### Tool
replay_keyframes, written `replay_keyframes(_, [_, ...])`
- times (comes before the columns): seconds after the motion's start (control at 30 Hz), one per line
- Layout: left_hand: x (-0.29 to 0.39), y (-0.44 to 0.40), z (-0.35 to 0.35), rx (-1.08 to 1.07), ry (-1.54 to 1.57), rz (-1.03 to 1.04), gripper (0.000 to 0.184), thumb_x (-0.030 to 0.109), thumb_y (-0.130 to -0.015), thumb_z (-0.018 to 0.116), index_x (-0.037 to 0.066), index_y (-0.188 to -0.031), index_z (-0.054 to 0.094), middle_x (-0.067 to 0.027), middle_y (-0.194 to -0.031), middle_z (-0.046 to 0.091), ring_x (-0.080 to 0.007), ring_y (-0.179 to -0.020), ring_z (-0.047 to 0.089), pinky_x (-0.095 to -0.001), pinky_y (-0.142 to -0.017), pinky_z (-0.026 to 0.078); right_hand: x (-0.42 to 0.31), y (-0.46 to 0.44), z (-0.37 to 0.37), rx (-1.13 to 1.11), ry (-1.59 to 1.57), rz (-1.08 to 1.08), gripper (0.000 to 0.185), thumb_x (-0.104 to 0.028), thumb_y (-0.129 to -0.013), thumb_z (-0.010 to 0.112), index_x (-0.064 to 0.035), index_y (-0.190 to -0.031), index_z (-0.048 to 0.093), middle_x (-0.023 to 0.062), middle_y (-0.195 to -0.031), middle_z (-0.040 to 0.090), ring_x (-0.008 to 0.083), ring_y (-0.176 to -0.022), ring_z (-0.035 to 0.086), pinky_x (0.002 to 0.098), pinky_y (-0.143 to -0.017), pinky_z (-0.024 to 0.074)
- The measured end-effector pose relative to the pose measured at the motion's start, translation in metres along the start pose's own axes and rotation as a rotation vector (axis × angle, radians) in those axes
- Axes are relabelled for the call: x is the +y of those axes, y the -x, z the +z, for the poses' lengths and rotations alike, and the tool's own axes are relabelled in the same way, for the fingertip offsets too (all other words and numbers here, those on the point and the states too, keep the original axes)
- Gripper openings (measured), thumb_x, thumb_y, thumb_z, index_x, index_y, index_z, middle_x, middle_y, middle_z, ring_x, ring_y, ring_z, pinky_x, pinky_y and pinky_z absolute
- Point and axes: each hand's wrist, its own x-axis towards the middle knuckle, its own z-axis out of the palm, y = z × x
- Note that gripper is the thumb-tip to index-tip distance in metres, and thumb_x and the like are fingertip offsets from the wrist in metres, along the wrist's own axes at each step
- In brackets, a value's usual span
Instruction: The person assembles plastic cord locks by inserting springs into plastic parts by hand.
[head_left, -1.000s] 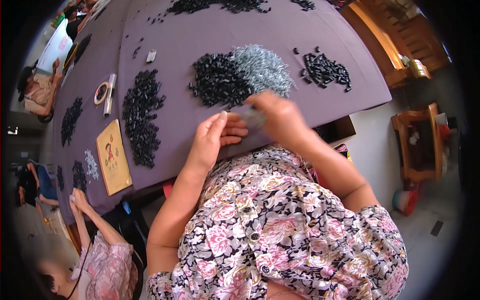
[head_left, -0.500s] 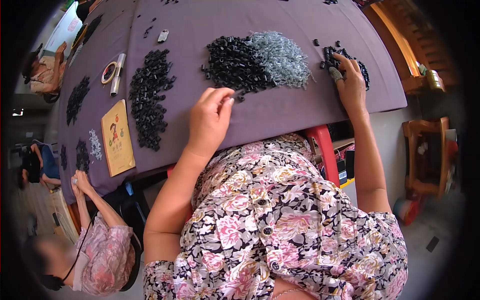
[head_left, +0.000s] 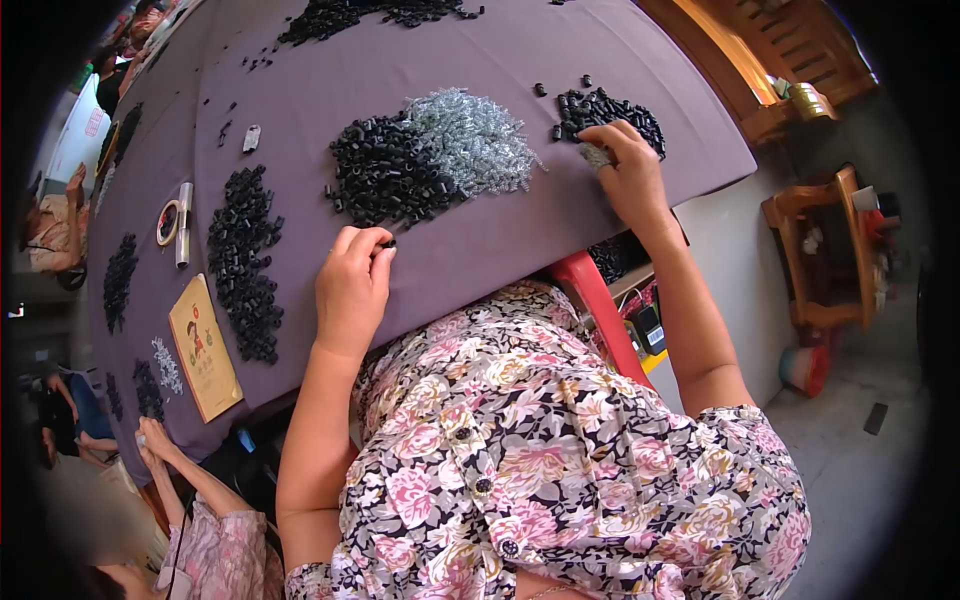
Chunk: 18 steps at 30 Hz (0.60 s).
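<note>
My left hand (head_left: 352,290) is closed in a pinch on a small black tube-shaped piece (head_left: 388,243), just above the near edge of the cloth. Beyond it lies a heap of black tube-shaped pieces (head_left: 385,170), touching a heap of small clear pieces (head_left: 475,140). My right hand (head_left: 635,180) hovers at the near side of another pile of black pieces (head_left: 615,115). Its thumb wears a grey cover (head_left: 596,155). The thumb and forefinger tips look slightly apart, and nothing shows between them.
On the purple-grey cloth (head_left: 500,250) are a long black pile (head_left: 242,265), a yellow booklet (head_left: 205,350), a tape roll (head_left: 168,223) and a clear roll (head_left: 184,225). A co-worker's hands (head_left: 152,437) are at the left edge. A red chair (head_left: 600,320) stands beside me.
The view has shifted, so the table appears further left. My right hand has drawn back from the right black pile towards me, its fingers closer together. A black piece now shows in my left fingertips.
</note>
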Motion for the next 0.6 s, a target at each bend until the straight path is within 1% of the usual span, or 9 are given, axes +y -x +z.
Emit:
replay_keyframes(0.07, [-0.002, 0.001, -0.001, 0.002, 0.031, -0.042, 0.015, 0.003, -0.088, 0.069, 0.001, -0.102, 0.067, -0.0079, -0.089, 0.061, -0.0166, -0.069, 0.058, -0.0298, -0.064, 0.049, -0.008, -0.003, 0.012, -0.016, -0.004, -0.04, 0.036, 0.004, -0.075, 0.061, -0.0058, -0.109, 0.068, 0.013, -0.104, 0.063, 0.037, -0.093, 0.065, 0.0415, -0.082, 0.0519])
replay_keyframes(0.17, [0.002, 0.006, 0.001, 0.067, 0.139, -0.065, 0.013, 0.003, -0.092, 0.066, 0.0, -0.105, 0.066, -0.0044, -0.09, 0.064, -0.0111, -0.07, 0.058, -0.0263, -0.065, 0.049, -0.026, -0.001, 0.017, -0.08, 0.01, -0.071, 0.037, 0.003, -0.074, 0.062, -0.0055, -0.11, 0.067, 0.0136, -0.105, 0.062, 0.0391, -0.094, 0.064, 0.0438, -0.082, 0.0516])
replay_keyframes(0.27, [0.0, 0.017, 0.004, 0.104, 0.372, -0.205, 0.012, 0.003, -0.096, 0.063, 0.0, -0.107, 0.064, -0.002, -0.093, 0.067, -0.0061, -0.072, 0.058, -0.0219, -0.066, 0.049, -0.044, 0.01, 0.015, -0.16, -0.001, -0.087, 0.033, 0.002, -0.075, 0.063, -0.0055, -0.107, 0.066, 0.0144, -0.102, 0.061, 0.0386, -0.093, 0.064, 0.0442, -0.081, 0.0517])
replay_keyframes(0.37, [0.003, 0.023, 0.005, 0.057, 0.556, -0.3, 0.012, 0.004, -0.098, 0.061, 0.0, -0.11, 0.062, -0.0031, -0.096, 0.069, -0.0042, -0.075, 0.059, -0.019, -0.068, 0.049, -0.05, 0.023, 0.023, -0.186, -0.036, -0.125, 0.032, 0.003, -0.075, 0.063, -0.0056, -0.106, 0.066, 0.0144, -0.099, 0.06, 0.0385, -0.091, 0.064, 0.0445, -0.079, 0.0518])
replay_keyframes(0.43, [0.002, 0.024, 0.006, 0.069, 0.602, -0.305, 0.012, 0.003, -0.098, 0.061, 0.0, -0.11, 0.061, -0.0042, -0.094, 0.069, -0.0044, -0.074, 0.059, -0.0191, -0.068, 0.049, -0.049, 0.028, 0.026, -0.19, -0.008, -0.172, 0.032, 0.003, -0.075, 0.064, -0.0055, -0.106, 0.066, 0.0142, -0.099, 0.06, 0.0387, -0.09, 0.064, 0.0445, -0.079, 0.0518])
replay_keyframes(0.53, [-0.002, 0.025, 0.006, 0.093, 0.658, -0.309, 0.012, 0.003, -0.098, 0.061, 0.0, -0.11, 0.061, -0.005, -0.094, 0.07, -0.0046, -0.075, 0.06, -0.0192, -0.068, 0.05, -0.052, 0.031, 0.019, -0.231, -0.011, -0.119, 0.033, 0.004, -0.074, 0.063, -0.0052, -0.106, 0.066, 0.0142, -0.1, 0.061, 0.0389, -0.09, 0.063, 0.0441, -0.08, 0.0516])
replay_keyframes(0.6, [-0.004, 0.025, 0.008, 0.1, 0.677, -0.302, 0.013, 0.003, -0.098, 0.062, 0.0, -0.11, 0.061, -0.0051, -0.094, 0.07, -0.0047, -0.075, 0.06, -0.0193, -0.068, 0.05, -0.048, 0.03, 0.016, -0.202, -0.002, -0.085, 0.033, 0.005, -0.074, 0.063, -0.0046, -0.106, 0.066, 0.0142, -0.101, 0.061, 0.0383, -0.09, 0.064, 0.0436, -0.08, 0.0515])
